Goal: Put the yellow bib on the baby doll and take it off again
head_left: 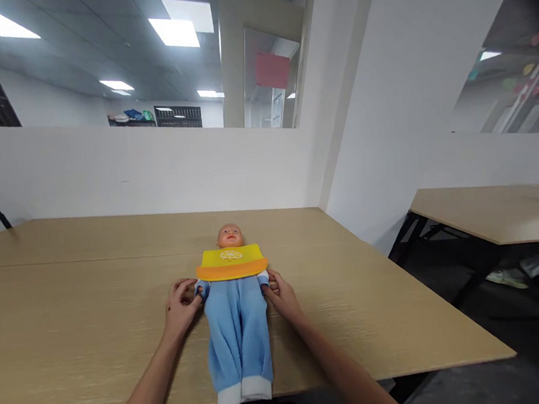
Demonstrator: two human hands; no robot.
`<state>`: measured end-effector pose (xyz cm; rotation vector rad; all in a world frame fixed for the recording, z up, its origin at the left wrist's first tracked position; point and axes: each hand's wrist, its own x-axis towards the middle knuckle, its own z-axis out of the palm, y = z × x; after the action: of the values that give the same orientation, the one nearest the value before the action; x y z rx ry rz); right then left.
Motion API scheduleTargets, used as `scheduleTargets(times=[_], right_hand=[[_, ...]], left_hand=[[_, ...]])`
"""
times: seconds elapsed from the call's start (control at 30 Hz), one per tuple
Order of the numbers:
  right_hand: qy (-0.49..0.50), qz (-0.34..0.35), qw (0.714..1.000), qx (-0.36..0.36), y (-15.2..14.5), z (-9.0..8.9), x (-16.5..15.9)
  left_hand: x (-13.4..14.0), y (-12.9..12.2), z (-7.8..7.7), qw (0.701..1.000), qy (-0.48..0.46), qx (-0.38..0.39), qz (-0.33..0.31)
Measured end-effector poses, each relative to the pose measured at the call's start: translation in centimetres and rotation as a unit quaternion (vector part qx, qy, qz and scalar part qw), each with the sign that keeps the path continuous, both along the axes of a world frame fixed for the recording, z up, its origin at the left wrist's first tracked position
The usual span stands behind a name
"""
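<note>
Doll (230, 237) may shift, and its bib (211, 258) go crooked, if your fingers (185, 283), gripping both sleeves (263, 280), pull unequally.

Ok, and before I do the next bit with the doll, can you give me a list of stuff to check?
1. Doll lying face up on the table: ok.
2. Yellow bib over its chest, picture side up: ok.
3. Bib fastened behind the neck: cannot tell, that part is hidden.
4. Left hand at one blue sleeve, right hand at the other: ok.
5. Both sleeves held tightly: cannot tell, the fingers are too small to see well.
6. White trouser cuffs well inside the table's near edge: not ok, they reach right to it.
</note>
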<state>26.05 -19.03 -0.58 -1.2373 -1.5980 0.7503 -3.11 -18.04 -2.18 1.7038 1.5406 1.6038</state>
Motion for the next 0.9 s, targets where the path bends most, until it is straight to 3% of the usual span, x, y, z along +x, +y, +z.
scheduleTargets(times=[0.2, 0.43, 0.6, 0.9], right_hand=[[-0.036, -0.019, 0.999, 0.008, 0.5, -0.8, 0.1], [-0.105, -0.046, 0.993, 0.037, 1.2, -0.9, -0.4], [-0.162, -0.071, 0.983, 0.048, 1.3, -0.5, -0.6], [-0.142, -0.063, 0.987, 0.046, 1.4, -0.8, -0.5]], left_hand=[[0.2, 0.1, -0.2, 0.996, 0.074, 0.050, 0.000], [-0.1, 0.6, -1.3, 0.996, 0.073, 0.046, -0.008], [0.2, 0.4, -1.1, 0.995, 0.083, 0.048, 0.005], [0.4, -0.3, -0.5, 0.986, 0.111, 0.117, 0.044]])
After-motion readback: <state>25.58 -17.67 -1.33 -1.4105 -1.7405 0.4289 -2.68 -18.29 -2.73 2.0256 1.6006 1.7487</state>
